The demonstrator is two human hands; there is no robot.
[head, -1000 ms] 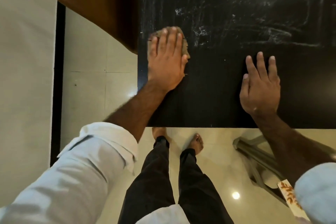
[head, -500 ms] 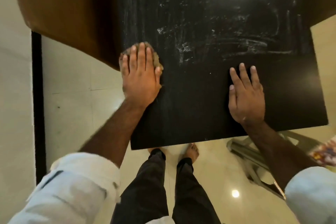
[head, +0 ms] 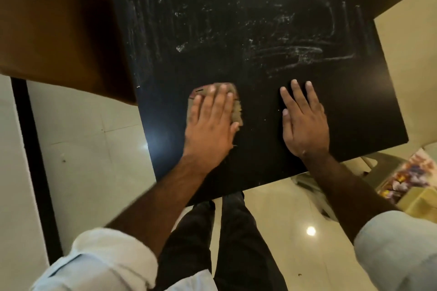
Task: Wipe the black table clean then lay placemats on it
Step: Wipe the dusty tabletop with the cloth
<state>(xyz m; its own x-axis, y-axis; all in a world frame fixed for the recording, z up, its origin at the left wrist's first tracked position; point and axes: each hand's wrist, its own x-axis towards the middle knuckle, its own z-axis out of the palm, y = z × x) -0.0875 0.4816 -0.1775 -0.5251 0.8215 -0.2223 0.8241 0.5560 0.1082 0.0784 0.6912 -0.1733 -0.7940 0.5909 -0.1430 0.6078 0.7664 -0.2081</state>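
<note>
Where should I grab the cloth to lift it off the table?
The cloth lies flat on the table under the left hand. Probably pinch its right edge, which sticks out past the hand, coming from above on the right; the rest is mostly covered.

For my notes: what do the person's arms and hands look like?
Bare forearms. The left sleeve and right sleeve are pale shirt sleeves, rolled up near the elbows. The left hand and right hand are ungloved; no watch or ring shows.
</note>
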